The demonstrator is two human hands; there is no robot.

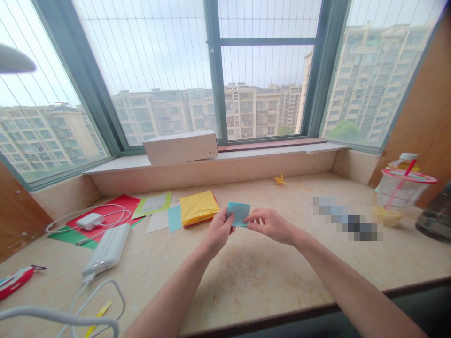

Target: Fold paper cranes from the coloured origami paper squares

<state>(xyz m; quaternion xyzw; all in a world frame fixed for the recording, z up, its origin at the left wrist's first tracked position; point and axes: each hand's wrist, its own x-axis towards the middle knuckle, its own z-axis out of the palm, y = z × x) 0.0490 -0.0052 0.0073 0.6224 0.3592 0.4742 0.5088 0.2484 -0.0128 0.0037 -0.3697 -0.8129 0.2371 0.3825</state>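
A small folded sheet of light blue paper (239,214) is held up above the counter, in front of me. My left hand (220,230) grips its left side, thumb on the near face and fingers behind. At the lower right corner, the thumb and index finger of my right hand (269,224) pinch the edge, while the other fingers are loosely curled. Just left of my hands lies a stack of yellow paper (198,206), with a light blue sheet (174,218) partly under it. A small yellow origami crane (280,179) stands farther back.
Left are red paper (123,205), a white charger (90,220), a power bank (108,249) and looping cables. A white box (181,148) sits on the window ledge. Right are a blurred-out object (347,219) and a plastic cup (401,190) with a straw. The counter's front edge runs close below.
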